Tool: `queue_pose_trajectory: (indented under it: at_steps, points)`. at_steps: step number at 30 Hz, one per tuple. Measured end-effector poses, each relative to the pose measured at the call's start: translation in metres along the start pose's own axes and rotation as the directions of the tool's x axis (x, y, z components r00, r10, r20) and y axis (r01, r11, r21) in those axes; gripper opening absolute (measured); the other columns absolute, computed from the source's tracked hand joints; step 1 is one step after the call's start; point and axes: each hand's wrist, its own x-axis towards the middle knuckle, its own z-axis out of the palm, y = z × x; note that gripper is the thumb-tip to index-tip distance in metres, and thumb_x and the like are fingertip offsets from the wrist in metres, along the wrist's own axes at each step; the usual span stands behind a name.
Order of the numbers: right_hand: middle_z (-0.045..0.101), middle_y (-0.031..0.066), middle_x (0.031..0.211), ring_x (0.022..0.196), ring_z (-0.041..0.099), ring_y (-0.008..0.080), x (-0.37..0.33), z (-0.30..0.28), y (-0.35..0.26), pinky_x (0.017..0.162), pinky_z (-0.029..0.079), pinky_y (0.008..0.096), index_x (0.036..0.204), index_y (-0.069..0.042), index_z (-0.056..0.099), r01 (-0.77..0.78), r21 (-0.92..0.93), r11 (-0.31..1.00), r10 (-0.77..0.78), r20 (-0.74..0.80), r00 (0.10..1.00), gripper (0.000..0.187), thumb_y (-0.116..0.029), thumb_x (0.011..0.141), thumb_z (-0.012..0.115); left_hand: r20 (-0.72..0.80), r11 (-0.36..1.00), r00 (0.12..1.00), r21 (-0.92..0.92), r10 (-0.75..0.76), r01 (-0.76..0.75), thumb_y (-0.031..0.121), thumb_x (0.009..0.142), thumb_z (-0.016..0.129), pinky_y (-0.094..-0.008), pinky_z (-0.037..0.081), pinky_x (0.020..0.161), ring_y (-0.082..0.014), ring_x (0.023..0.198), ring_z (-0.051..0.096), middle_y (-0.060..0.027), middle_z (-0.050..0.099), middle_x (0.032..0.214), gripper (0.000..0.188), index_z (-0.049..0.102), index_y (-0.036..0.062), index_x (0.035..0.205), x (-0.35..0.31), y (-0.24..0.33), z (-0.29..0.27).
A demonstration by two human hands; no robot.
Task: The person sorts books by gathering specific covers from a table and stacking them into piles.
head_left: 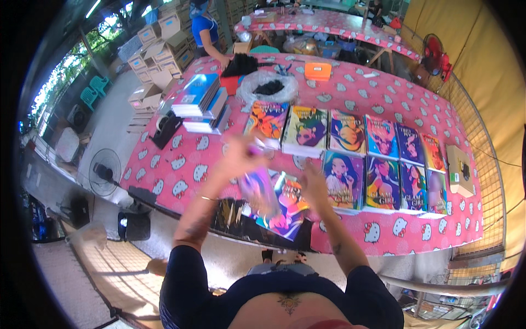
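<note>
Blurred purple cover (259, 189) gripped in a person's left hand (242, 158), another bright cover (293, 196) at its four o'clock, right hand (314, 185) at three o'clock, its grip impossible to tell, rows of books (343, 178) toward two o'clock, stacked blue notebooks (195, 94) at eleven, pink counter (164, 171) beneath

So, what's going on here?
A person's left hand holds a blurred purple cover above another bright cover at the near edge of the pink table. The right hand is by the rows of illustrated books; I can't tell whether it holds anything. Across the table, a co-worker's hand is at a black pile.
</note>
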Motion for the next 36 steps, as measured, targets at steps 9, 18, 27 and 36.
queue_pose_trajectory:
  at_steps: [9,18,27,36]
  points:
    - [0.065,0.0083,0.106,0.098,0.061,0.0259,0.064,0.011,0.024,0.082,0.046,0.0417,0.12,-0.009,0.059,0.262,-0.59,0.764,-0.384,-0.088,0.919,0.037,-0.009,0.083,0.051,-0.071,0.742,0.983,0.666,0.167,-0.078,0.028,0.08,0.066,-0.0535,0.036,0.103,-0.029,0.12,0.053,-0.0146,0.049,0.135,0.058,0.049,0.0123,0.134,0.028,-0.177,0.116]
    - [0.054,0.0135,0.127,0.114,0.054,0.0331,-0.114,0.051,-0.017,0.095,0.044,0.0469,0.132,-0.012,0.052,0.124,-0.024,0.992,-0.095,0.501,0.86,0.047,-0.031,0.09,0.06,0.269,0.957,0.961,0.289,-0.058,-0.023,0.02,0.093,0.053,-0.0417,0.052,0.063,-0.032,0.073,0.066,-0.0163,0.066,0.077,0.035,0.055,0.0055,0.126,0.051,-0.044,-0.03]
    - [0.057,0.0218,0.111,0.106,0.056,0.0385,0.049,-0.213,0.257,0.093,0.044,0.0459,0.133,-0.009,0.047,-0.397,-0.421,0.816,0.002,-0.684,0.73,0.053,-0.026,0.085,0.063,0.705,0.899,0.629,0.438,-0.326,-0.024,0.053,0.092,0.05,-0.0496,0.049,0.078,-0.0369,0.092,0.065,-0.0254,0.066,0.093,0.054,0.065,0.0018,0.101,0.068,-0.059,0.155]
    - [0.055,0.0181,0.119,0.112,0.054,0.0342,0.073,-0.25,0.279,0.085,0.049,0.0467,0.137,-0.014,0.046,-0.63,-0.268,0.729,0.482,-0.453,0.75,0.066,-0.029,0.079,0.073,0.154,0.927,0.933,0.251,-0.324,0.28,0.033,0.082,0.067,-0.0459,0.053,0.082,-0.0397,0.09,0.065,-0.0276,0.065,0.094,0.054,0.051,-0.0098,0.111,0.17,-0.038,0.293]
